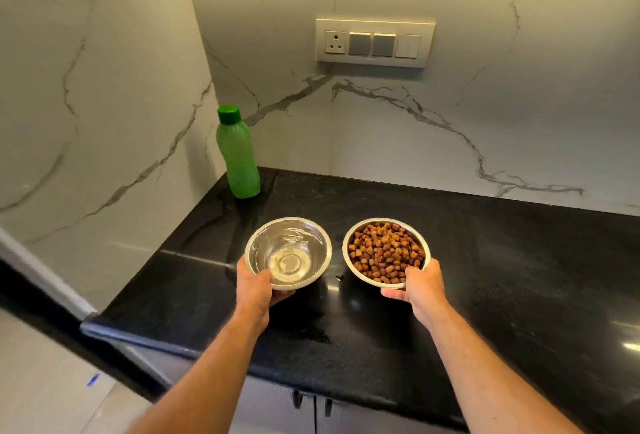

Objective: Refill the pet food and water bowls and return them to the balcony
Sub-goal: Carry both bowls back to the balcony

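Note:
Two steel bowls sit side by side over the black countertop (502, 277). The water bowl (294, 243) on the left holds clear water. My left hand (256, 290) grips its near rim, thumb inside and fingers under. The food bowl (353, 236) on the right is heaped with brown kibble (386, 251). My right hand (420, 286) grips its near rim the same way. I cannot tell whether the bowls rest on the counter or are held just above it.
A green water bottle (239, 156) with its cap on stands at the back left corner of the counter. A switch panel (374, 42) is on the marble wall behind. One loose kibble piece (339, 276) lies between the bowls. Cabinet doors are below the counter edge.

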